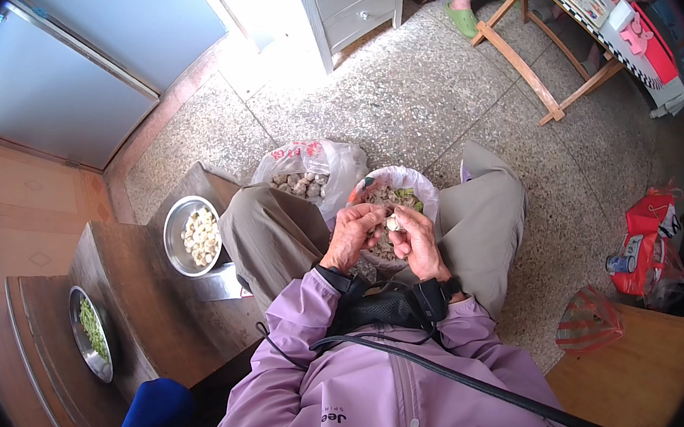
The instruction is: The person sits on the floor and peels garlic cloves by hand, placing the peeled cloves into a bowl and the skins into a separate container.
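Note:
A whitish piece of garlic (393, 223) is pinched between the thumb and fingers of my right hand (423, 245). My left hand (350, 238) meets it from the other side, its thumb and fingertips closed on the garlic's edge. Both hands are above a bin (426, 190) lined with a white plastic bag, which holds papery garlic skins and some green scraps. Just beyond my left knee, a white plastic bag (345, 161) of unpeeled garlic bulbs (301, 184) lies open on the floor. Peeled garlic cloves (200, 237) partly fill a steel bowl (169, 215) to my left.
The bowl rests on a dark wooden bench (155, 298), beside a flat metal blade (217, 283). Farther left is a steel bowl (105, 369) of chopped greens (92, 327). Two people sit at a folding table (614, 49), upper right. Red bags (643, 249) lie at right; a drawer cabinet (356, 3) stands ahead.

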`<action>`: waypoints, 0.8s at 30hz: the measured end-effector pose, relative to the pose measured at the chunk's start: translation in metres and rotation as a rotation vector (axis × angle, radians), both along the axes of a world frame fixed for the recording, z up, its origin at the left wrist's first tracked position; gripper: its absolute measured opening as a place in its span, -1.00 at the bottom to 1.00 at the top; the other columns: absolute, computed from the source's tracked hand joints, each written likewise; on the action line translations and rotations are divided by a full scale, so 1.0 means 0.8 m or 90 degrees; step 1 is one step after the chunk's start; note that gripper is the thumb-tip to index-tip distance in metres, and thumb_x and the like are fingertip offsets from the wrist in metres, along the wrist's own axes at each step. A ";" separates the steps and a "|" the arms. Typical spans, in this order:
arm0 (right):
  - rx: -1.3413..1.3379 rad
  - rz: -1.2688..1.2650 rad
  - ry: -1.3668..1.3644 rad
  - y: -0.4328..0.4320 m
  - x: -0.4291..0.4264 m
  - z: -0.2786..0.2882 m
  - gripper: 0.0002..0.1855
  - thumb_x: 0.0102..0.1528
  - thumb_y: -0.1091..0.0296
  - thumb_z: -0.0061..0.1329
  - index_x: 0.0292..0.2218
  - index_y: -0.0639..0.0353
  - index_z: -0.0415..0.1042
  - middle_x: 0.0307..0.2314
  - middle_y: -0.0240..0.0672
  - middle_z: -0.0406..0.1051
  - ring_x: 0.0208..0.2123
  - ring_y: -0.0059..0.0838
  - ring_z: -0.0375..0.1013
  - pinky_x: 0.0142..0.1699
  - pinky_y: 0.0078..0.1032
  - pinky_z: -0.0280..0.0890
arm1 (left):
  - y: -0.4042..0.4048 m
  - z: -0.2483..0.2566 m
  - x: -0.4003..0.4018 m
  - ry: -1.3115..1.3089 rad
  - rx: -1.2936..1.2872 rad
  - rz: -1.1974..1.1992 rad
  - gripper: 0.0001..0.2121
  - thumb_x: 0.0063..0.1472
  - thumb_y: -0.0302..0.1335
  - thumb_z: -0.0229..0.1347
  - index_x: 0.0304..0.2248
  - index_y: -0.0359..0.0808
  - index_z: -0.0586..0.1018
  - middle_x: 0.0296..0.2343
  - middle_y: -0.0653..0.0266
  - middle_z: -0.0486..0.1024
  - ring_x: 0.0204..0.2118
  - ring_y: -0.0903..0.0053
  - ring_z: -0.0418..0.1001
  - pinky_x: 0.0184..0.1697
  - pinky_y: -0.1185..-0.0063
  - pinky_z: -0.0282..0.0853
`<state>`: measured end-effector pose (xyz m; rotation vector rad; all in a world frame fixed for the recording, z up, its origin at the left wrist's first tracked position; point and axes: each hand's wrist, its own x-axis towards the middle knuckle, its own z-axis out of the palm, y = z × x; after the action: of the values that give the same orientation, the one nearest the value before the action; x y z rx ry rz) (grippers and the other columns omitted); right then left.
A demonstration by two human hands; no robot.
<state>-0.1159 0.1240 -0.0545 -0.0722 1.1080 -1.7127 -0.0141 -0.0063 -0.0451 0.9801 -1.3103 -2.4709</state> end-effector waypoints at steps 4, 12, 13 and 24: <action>0.028 0.013 0.020 0.001 0.000 0.004 -0.68 0.21 0.07 -0.04 -0.23 0.17 0.43 -0.61 -0.51 0.32 -0.72 -0.82 0.11 -0.67 -0.77 -0.01 | 0.003 0.001 0.000 0.011 -0.067 -0.067 -0.81 0.26 -0.40 0.12 -0.39 -0.39 0.60 -0.62 0.43 0.45 -0.61 0.76 0.30 -0.59 0.75 0.14; 0.017 -0.013 0.063 0.003 0.004 0.001 -0.68 0.23 0.06 -0.07 -0.34 0.15 0.42 -0.68 -0.55 0.27 -0.74 -0.81 0.08 -0.68 -0.75 -0.05 | 0.012 0.016 -0.003 -0.009 -0.100 -0.070 -0.84 0.21 -0.42 0.17 -0.36 -0.37 0.60 -0.58 0.44 0.47 -0.59 0.77 0.32 -0.55 0.76 0.16; 0.037 -0.010 0.074 0.002 0.005 0.003 -0.68 0.23 0.06 -0.07 -0.35 0.15 0.42 -0.69 -0.55 0.26 -0.75 -0.80 0.08 -0.69 -0.74 -0.05 | 0.012 0.016 -0.002 -0.007 -0.098 -0.074 -0.85 0.20 -0.44 0.18 -0.34 -0.37 0.59 -0.58 0.44 0.47 -0.58 0.77 0.33 -0.55 0.77 0.17; 0.026 0.029 -0.066 0.006 -0.001 -0.006 -0.75 0.24 0.18 -0.09 -0.39 0.15 0.38 -0.70 -0.52 0.23 -0.77 -0.78 0.06 -0.69 -0.73 -0.05 | 0.003 0.010 0.003 -0.006 -0.097 -0.098 -0.88 0.08 -0.61 0.14 -0.35 -0.44 0.58 -0.58 0.37 0.47 -0.59 0.72 0.36 -0.55 0.72 0.23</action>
<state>-0.1170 0.1290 -0.0592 0.0164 1.0554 -1.6340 -0.0119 -0.0042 -0.0369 0.8870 -1.6058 -2.4321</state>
